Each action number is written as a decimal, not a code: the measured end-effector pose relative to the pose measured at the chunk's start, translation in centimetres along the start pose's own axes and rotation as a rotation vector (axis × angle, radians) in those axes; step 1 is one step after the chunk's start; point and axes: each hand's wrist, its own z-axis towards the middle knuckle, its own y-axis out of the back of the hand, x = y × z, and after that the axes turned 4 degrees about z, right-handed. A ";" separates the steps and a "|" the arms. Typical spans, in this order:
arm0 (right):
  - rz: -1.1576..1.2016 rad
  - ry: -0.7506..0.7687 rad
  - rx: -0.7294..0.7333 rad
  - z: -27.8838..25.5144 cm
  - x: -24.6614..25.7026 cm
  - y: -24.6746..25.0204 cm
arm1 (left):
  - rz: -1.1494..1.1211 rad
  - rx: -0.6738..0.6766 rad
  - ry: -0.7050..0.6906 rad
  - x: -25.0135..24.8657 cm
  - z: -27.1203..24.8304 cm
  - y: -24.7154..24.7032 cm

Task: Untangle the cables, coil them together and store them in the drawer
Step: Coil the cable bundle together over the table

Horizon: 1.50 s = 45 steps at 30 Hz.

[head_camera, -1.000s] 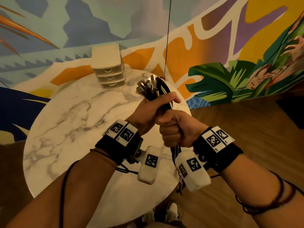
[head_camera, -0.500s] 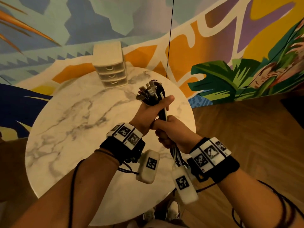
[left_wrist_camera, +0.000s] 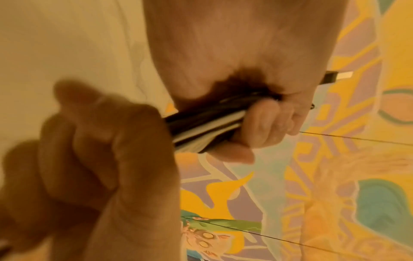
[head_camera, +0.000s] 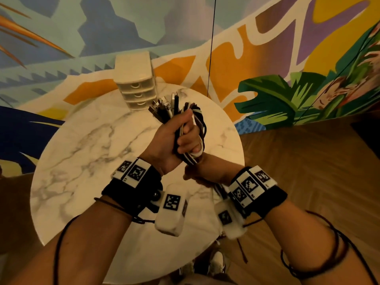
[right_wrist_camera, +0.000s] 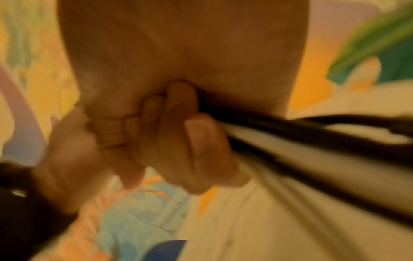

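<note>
Starting at the left: the round marble table (head_camera: 67, 153) sits under both arms, and at its far edge stands the little drawer unit (head_camera: 135, 79), three drawers stacked, all looking closed as far as I can tell. Next over, the left hand (head_camera: 174, 140) is fisted tight round the cables (head_camera: 181, 112) — a black-and-white bundle held up in the air above the table, plug ends fanned out the top and pointing roughly at the drawers. The left wrist view shows the fingers (left_wrist_camera: 268, 120) wrapped fully round the strands. Just below and right of it, the right hand (head_camera: 205, 173) is closed on the same bundle lower down, where the loose lengths trail toward the floor; its wrist view is blurry but the fingers (right_wrist_camera: 178, 127) are clearly curled on the cords.

So the bundle's long axis runs near upright between the two fists, left on top. I'd guess coiling is mid-way — and the left hand is the nearer one to the drawers, which lie up and left of the plug ends.
</note>
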 end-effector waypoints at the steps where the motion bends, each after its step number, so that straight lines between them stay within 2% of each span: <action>1: -0.144 -0.017 -0.026 0.2 0.3 1.1 | 0.005 0.002 0.010 -0.3 0.0 0.2; 4: -0.497 -0.030 -0.178 -0.1 1.2 5.4 | 0.044 0.032 -0.008 -2.6 0.0 0.9; 7: -0.569 0.018 -0.329 -0.2 0.8 7.7 | 0.095 0.090 0.027 -4.3 -0.1 1.7; 9: -0.643 0.017 -0.292 0.6 -0.8 7.0 | 0.134 0.128 0.120 -3.5 -0.5 1.9; 11: -0.713 -0.014 -0.238 1.9 -4.2 5.6 | 0.189 0.091 0.208 -1.5 -1.0 2.1; 14: -0.689 -0.066 -0.261 3.0 -10.0 4.7 | 0.266 -0.089 0.262 1.0 -1.4 2.0; 17: -0.617 -0.062 -0.293 3.1 -13.0 5.0 | 0.220 -0.300 0.173 1.9 -0.5 1.7; 20: -0.550 0.096 -0.385 2.6 -13.3 4.8 | 0.165 -0.519 0.049 2.1 1.1 1.4; 23: -0.459 0.330 -0.620 1.4 -12.4 2.8 | 0.117 -0.728 -0.051 2.3 2.7 1.0; 25: -0.406 0.431 -0.766 1.3 -11.7 0.3 | 0.084 -0.825 -0.094 2.4 3.6 0.3; 27: -0.359 0.382 -0.791 2.2 -10.8 -1.9 | 0.027 -0.875 -0.120 2.5 4.3 -1.1; 28: -0.317 0.293 -0.750 2.9 -10.2 -2.5 | -0.014 -0.882 -0.124 2.5 4.6 -1.9; 30: -0.191 0.024 -0.635 4.1 -8.6 -2.3 | -0.070 -0.826 -0.117 2.7 4.9 -3.4; 31: -0.118 -0.054 -0.593 4.3 -8.0 -2.1 | -0.086 -0.767 -0.114 2.7 4.9 -3.7; 32: -0.044 -0.016 -0.600 4.6 -7.9 -1.9 | -0.102 -0.692 -0.111 2.5 4.7 -3.8; 34: 0.039 0.160 -0.698 4.4 -7.8 -1.2 | -0.129 -0.528 -0.111 1.9 3.9 -3.4; 36: 0.037 0.244 -0.668 4.2 -8.3 -0.1 | -0.136 -0.432 -0.112 1.3 2.9 -2.4; 38: -0.006 0.246 -0.570 3.7 -8.0 0.7 | -0.144 -0.419 -0.111 0.9 2.4 -1.6; 42: 0.027 0.336 -0.516 3.1 -8.3 0.9 | -0.112 -0.403 -0.110 0.3 2.4 -1.0; 45: 0.068 0.360 -0.347 2.4 -7.9 1.4 | -0.091 -0.308 -0.073 -0.1 2.4 -0.4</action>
